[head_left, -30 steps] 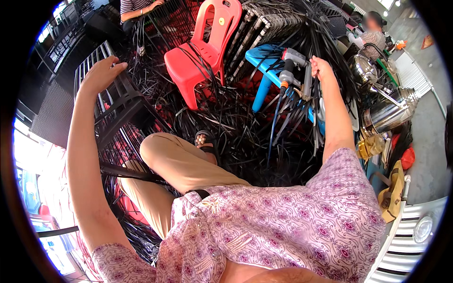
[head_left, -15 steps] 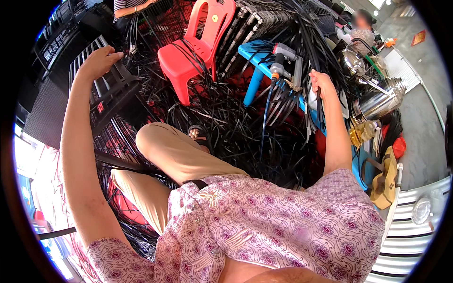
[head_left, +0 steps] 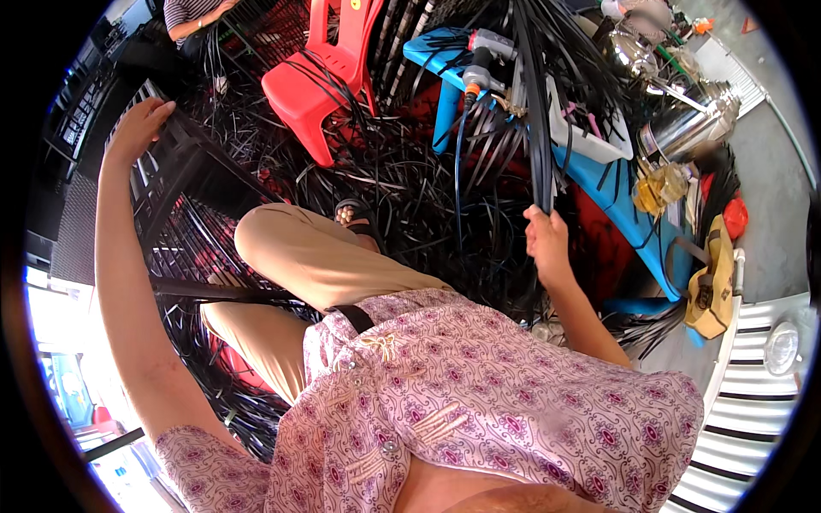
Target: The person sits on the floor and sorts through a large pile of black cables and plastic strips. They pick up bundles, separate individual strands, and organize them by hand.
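Held in my right hand (head_left: 547, 244) is a bundle of long flat black strips (head_left: 537, 103), with the fingers closed round its lower end. The bundle runs up and away past a blue bench (head_left: 611, 201) and a white plastic tray (head_left: 611, 145). At the far left, my left hand (head_left: 137, 130) rests on the top end of a black frame (head_left: 184, 154) with slats or strips across it. Its fingers point right, and the thumb sits apart from them. The frame leans beside my bent left knee.
A red plastic chair (head_left: 321, 81) stands ahead among heaps of loose black strips (head_left: 410, 197). On the bench lies a grey power tool (head_left: 483, 64) with a hose. To the right are a metal flask (head_left: 693, 124) and a tan bag (head_left: 714, 286). A person (head_left: 192, 21) sits at the far left.
My right hand has come down toward me and left, drawing the black strips out straight, and the white tray now shows more. My left hand stays on the frame; the view has shifted.
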A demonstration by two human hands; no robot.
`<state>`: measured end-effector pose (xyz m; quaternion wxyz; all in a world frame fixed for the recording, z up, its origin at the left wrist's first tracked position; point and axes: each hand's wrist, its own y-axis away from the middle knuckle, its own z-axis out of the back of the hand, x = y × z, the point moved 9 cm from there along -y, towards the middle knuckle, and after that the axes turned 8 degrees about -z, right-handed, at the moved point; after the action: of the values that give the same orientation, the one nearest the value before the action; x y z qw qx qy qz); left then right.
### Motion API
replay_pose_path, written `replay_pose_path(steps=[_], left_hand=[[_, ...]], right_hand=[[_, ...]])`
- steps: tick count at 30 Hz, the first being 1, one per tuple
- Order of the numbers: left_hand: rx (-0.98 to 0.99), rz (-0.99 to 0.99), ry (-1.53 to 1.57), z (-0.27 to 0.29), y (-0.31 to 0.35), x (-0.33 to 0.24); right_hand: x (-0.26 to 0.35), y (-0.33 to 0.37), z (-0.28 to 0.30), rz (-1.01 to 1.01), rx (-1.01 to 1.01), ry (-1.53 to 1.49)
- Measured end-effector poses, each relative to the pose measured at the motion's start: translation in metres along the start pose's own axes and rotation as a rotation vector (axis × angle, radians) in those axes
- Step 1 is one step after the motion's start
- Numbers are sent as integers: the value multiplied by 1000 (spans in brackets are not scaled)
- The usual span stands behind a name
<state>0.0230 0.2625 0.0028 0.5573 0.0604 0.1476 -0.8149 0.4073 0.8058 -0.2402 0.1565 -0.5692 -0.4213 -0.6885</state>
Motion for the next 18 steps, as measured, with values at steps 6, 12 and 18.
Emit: replay_pose_path(steps=[6, 12, 18], left_hand=[[-82, -116, -459, 20, -21, -16], [-29, -243, -348, 36, -47, -146], [326, -484, 606, -79, -20, -288]], right_hand=[[-37, 44, -27, -89, 69, -22], [27, 64, -77, 232, 309, 204], [77, 62, -160, 606, 386, 499]])
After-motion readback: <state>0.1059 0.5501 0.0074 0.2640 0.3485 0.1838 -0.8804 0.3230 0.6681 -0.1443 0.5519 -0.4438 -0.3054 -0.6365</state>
